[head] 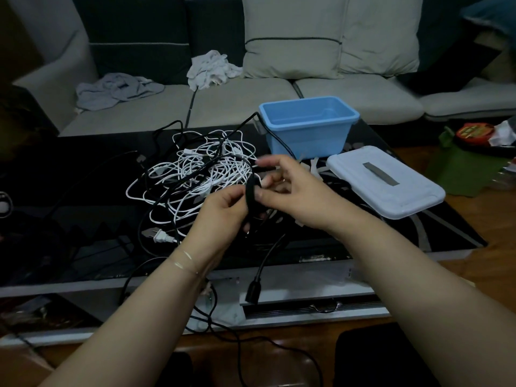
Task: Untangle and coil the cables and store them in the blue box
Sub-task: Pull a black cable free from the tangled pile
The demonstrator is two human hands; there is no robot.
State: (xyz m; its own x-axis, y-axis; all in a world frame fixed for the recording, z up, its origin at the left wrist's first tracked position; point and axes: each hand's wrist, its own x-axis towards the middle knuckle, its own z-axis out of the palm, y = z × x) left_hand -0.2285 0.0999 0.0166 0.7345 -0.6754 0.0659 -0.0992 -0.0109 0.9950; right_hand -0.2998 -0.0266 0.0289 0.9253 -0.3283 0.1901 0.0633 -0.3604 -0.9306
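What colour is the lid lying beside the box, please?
The lid is white with a grey strip across its middle, seen in the head view.

Two hands are showing, the left hand (223,210) and the right hand (290,196). One blue box (307,135) is sitting on the counter (69,219), with one pale lid (385,182) lying beside it. One tangled heap of white cables (195,174) and black cables (156,196) is lying there; the separate cables are too knotted to count. One white two-pin plug (160,237) and one black connector (252,291) are showing. Two crumpled cloths (117,89) are lying on the sofa (237,101), and two cushions (293,37) are leaning there.
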